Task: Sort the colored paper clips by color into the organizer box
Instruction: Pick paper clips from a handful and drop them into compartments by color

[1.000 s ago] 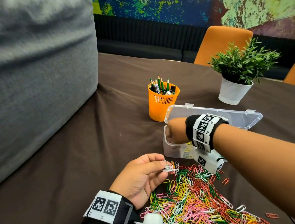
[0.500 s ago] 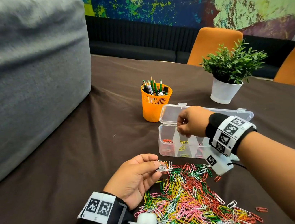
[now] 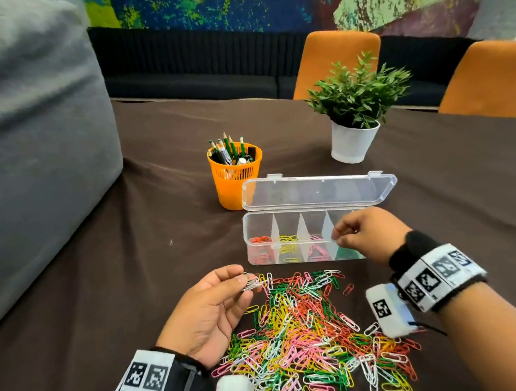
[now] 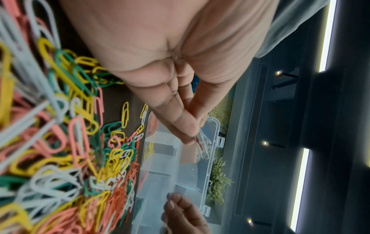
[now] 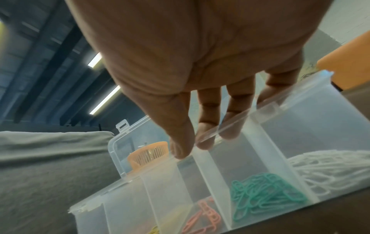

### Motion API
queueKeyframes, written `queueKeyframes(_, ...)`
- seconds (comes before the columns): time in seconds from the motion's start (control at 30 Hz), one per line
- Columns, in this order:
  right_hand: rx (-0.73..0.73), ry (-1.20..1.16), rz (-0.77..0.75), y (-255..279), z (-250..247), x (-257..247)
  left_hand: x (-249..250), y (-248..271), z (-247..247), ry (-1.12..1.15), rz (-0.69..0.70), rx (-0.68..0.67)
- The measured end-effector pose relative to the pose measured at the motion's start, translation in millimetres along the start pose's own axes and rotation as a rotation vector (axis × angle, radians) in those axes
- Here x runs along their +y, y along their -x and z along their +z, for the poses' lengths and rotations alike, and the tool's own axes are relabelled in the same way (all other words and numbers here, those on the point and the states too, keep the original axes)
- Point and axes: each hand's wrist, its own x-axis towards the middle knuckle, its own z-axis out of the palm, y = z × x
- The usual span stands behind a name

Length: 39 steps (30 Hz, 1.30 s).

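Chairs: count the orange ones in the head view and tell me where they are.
2. One orange chair stands behind the table, past the plant. The other orange chair is at the far right edge. More may sit outside the frame.

Office lounge: pencil cup (image 3: pixel 236 175), potted plant (image 3: pixel 357 105), orange chairs (image 3: pixel 334 60).
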Motion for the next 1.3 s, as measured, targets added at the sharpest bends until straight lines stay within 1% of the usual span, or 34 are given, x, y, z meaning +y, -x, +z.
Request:
queueKeyframes(0.13,-0.015,-0.017,-0.038,14.9,6.6,-15.7,-4.1,-0.1,8.0,-0.045,-0.009,-0.010)
queueKeyframes(0.17,0.003,-0.015,-0.047,21.5,8.6,-15.8,-4.0,-1.1,9.4,-0.053,-0.004,-0.012)
queueKeyframes(0.2,0.062,-0.008,-0.069,31.6,9.2,-13.5,-4.5,-1.4,11.6,-0.068,0.005,-0.015)
queueKeyframes(0.27,0.225,-0.003,-0.134,53.6,2.4,-4.0,-4.8,-2.2,16.6,-0.108,0.027,-0.037)
queueKeyframes(0.3,0.266,-0.038,-0.155,66.3,-4.2,1.3,-4.6,-2.4,18.2,-0.129,0.038,-0.050)
queueKeyframes(0.33,0.256,-0.085,-0.155,79.6,-11.5,8.5,-5.0,-2.2,20.0,-0.147,0.045,-0.067)
queueKeyframes(0.37,0.205,-0.113,-0.152,95.2,-18.2,18.4,-9.2,-0.9,21.8,-0.163,0.043,-0.075)
queueKeyframes(0.4,0.122,-0.103,-0.142,103.9,-24.3,24.5,-7.7,-0.6,21.5,-0.179,0.049,-0.083)
queueKeyframes(0.47,-0.096,0.029,-0.083,122.2,-30.9,42.8,-13.9,3.2,23.6,-0.195,0.036,-0.097)
queueKeyframes(0.5,-0.177,0.102,-0.045,127.1,-31.3,51.6,-16.1,5.0,24.8,-0.201,0.038,-0.103)
queueKeyframes(0.57,-0.260,0.193,0.007,134.3,-28.2,64.8,-19.6,8.6,29.5,-0.209,0.055,-0.108)
queueKeyframes(0.63,-0.316,0.231,0.022,140.8,-20.8,69.6,-21.2,11.2,34.7,-0.214,0.067,-0.108)
queueKeyframes(0.73,-0.323,0.303,-0.010,141.7,-9.1,68.5,-22.5,14.8,38.9,-0.211,0.046,-0.118)
queueKeyframes(0.83,-0.357,0.306,-0.057,134.4,-4.0,62.9,-22.7,17.1,39.8,-0.186,0.008,-0.124)
queueKeyframes(1.0,-0.398,0.396,-0.142,126.1,1.6,53.5,-21.2,15.4,35.9,-0.016,-0.105,-0.138)
queueKeyframes(1.13,-0.456,0.417,-0.147,114.7,-4.1,43.9,-15.3,11.7,31.8,0.056,-0.120,-0.160)
queueKeyframes(1.17,-0.437,0.396,-0.149,110.8,-9.2,40.6,-14.1,11.7,31.5,0.063,-0.116,-0.169)
queueKeyframes(1.23,-0.330,0.304,-0.183,98.9,-20.1,30.6,-12.6,10.7,28.9,0.083,-0.114,-0.177)
queueKeyframes(1.3,-0.248,0.130,-0.218,82.0,-28.7,16.4,-11.6,9.4,26.9,0.101,-0.121,-0.169)
